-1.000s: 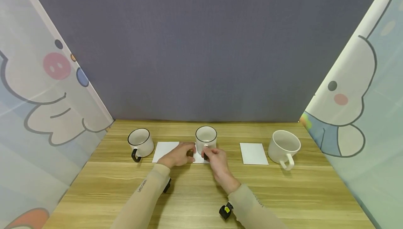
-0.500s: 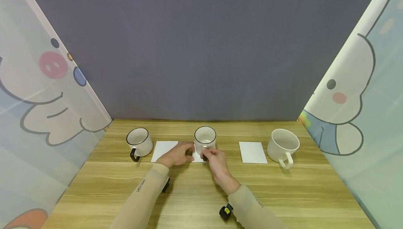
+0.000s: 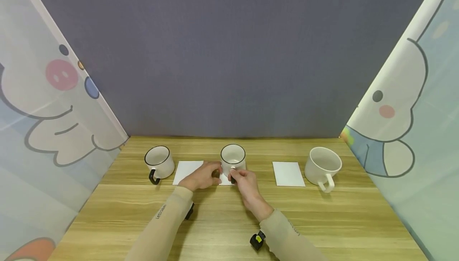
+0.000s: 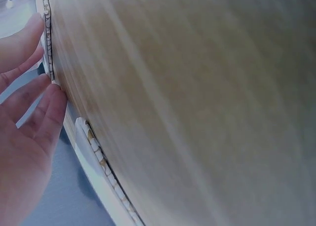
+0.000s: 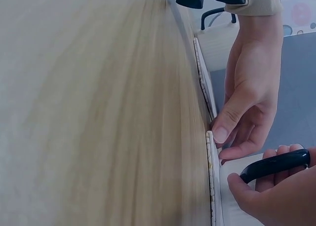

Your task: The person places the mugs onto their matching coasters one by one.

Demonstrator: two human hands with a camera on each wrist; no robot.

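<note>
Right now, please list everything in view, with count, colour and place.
Left mug: one, white with black rim, table's left
Middle mug: one, same colours, over middle square
Right mug: one, white, table's right
Squares: three, white, between outer mugs
Table: one, wood-toned, below
Panel: one, grey, behind table
Cartoon sheets: two, pale, either side
Wrist devices: two, black, at wrists
Sleeves: two, beige, on arms
Left hand: one, at middle square's edge
Right hand: one, pinching middle mug's handle

head view high, facing forward-down, wrist views low near tabletop (image 3: 215,225), sharing left fingers (image 4: 55,110)
</note>
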